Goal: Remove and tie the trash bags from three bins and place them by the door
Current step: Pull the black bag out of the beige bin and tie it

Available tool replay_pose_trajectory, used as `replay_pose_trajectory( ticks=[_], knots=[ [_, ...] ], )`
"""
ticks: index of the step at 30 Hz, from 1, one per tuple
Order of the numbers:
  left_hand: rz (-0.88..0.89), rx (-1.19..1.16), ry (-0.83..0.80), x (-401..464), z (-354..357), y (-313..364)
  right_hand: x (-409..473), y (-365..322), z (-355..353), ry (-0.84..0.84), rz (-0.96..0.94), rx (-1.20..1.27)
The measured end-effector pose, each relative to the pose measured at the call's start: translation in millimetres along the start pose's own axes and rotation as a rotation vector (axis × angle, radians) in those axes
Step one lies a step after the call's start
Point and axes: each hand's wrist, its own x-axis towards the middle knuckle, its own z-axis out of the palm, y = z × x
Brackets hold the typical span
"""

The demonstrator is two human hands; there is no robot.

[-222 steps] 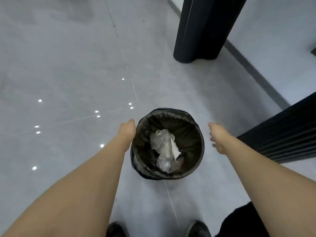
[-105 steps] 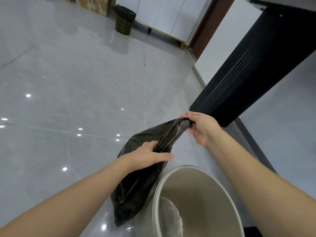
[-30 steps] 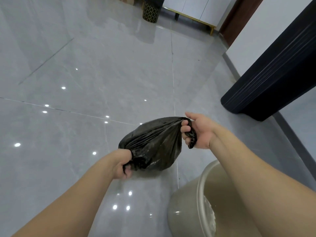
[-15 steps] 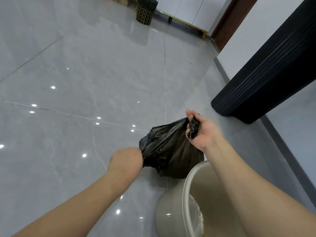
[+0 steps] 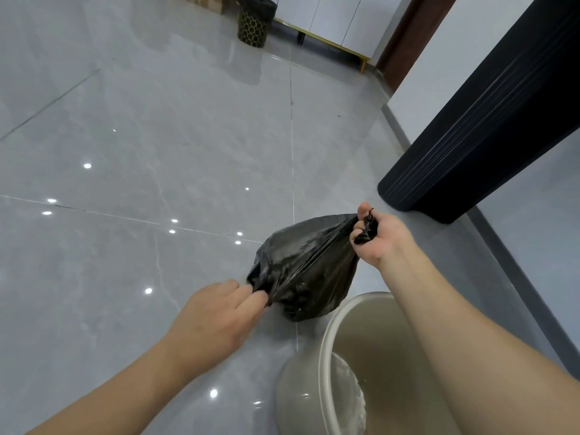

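Bag [image 5: 306, 266] stretched between both hands

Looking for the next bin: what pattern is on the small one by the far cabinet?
A gold honeycomb pattern on black, seen on the far bin in the head view.

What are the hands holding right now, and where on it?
Both hold the black trash bag. The right hand grips one gathered end of its mouth; the left hand pinches the opposite gathered end.

Glossy grey tiled floor [image 5: 150, 146] with light reflections, black fluted column [image 5: 489, 120] standing on its right side, white cabinet on gold legs [image 5: 332, 23] at its far end, brown door frame [image 5: 405, 36] beside the cabinet
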Motion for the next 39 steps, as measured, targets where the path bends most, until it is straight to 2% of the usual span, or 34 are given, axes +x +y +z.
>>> replay_pose_trajectory(
  ticks=[1,3,5,8,10,14,16,18,20,23,25,27,29,30,34,36,39],
  knots=[
    [0.055,0.049,-0.051,-8.1,2.9,-4.8,0.9,-0.9,-1.8,0.006,-0.005,-0.014],
    [0.012,0.141,-0.169,-21.0,7.7,-13.6,1.8,1.5,-5.6,0.004,-0.006,-0.114],
    [-0.198,0.089,-0.200,-22.0,9.6,-11.0,1.4,7.8,-7.6,-0.024,0.028,-0.261],
    [-0.525,-0.118,-0.162,7.3,11.2,8.4,-2.4,18.7,-6.4,-0.100,0.144,-0.445],
    [-0.673,-0.157,-0.358,29.3,24.0,11.5,-5.8,21.3,-4.8,-0.134,0.187,-0.486],
    [-0.762,-0.070,-0.763,38.6,42.5,-1.7,-15.2,14.2,-5.2,-0.142,0.221,-0.342],
    [-0.778,-0.042,-0.834,26.4,42.8,-5.6,-14.6,8.7,-9.9,-0.099,0.190,-0.254],
    [-0.703,0.067,-0.864,16.7,40.7,-4.2,-10.7,7.5,-15.8,-0.074,0.156,-0.199],
    [-0.635,0.149,-1.008,11.6,35.8,-0.4,-6.1,14.1,-18.7,-0.049,0.151,-0.166],
    [-0.603,0.078,-1.319,6.2,30.2,-1.9,-5.5,31.2,-13.2,-0.051,0.172,-0.135],
    [-0.623,0.029,-1.421,8.8,21.7,-8.3,-6.5,39.2,-6.5,-0.058,0.176,-0.093],
    [-0.665,-0.058,-1.381,12.6,17.9,-16.4,-6.8,40.2,1.3,-0.059,0.153,-0.020],
    [-0.781,-0.207,-1.203,16.9,16.2,-20.2,-8.1,37.0,9.3,-0.066,0.099,0.040],
    [-0.784,-0.227,-1.104,18.9,17.1,-20.4,-9.0,35.2,12.8,-0.066,0.061,0.069],
    [-0.568,-0.010,-0.827,21.9,18.8,-0.5,-12.5,37.1,16.5,-0.140,-0.094,0.101],
    [-0.404,0.054,-0.812,26.5,16.9,13.8,-13.6,41.0,14.7,-0.193,-0.152,-0.044],
    [-0.292,0.050,-0.774,33.1,8.5,25.5,-11.8,45.3,8.2,-0.223,-0.268,-0.539]
  ],
)
